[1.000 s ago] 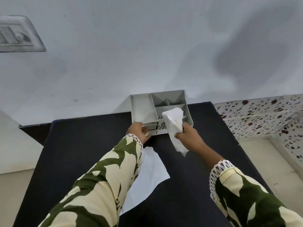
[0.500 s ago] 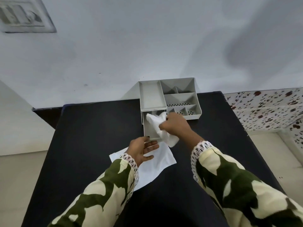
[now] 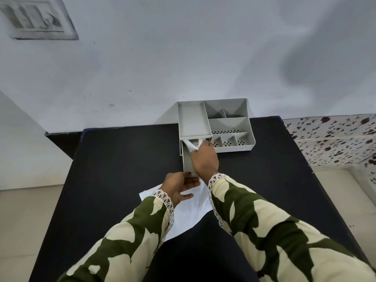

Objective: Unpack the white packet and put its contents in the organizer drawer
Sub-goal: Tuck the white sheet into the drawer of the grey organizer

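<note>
Since a moment ago my right hand point(image 3: 204, 159) has pushed the cloth point(image 3: 190, 146), fingers clamped on it, deeper into the drawer point(image 3: 187, 162) while my left hand point(image 3: 179, 187), fingers apart, steadies its front.

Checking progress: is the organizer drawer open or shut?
Open: the drawer is pulled out toward the person, and the right hand pushes white material into it.

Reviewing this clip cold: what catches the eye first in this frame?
The right hand pushing a crumpled white item into the pulled-out drawer of the grey organizer at the black table's far edge. Nearer, the left hand rests open by the drawer's front, over a flat white packet.
</note>
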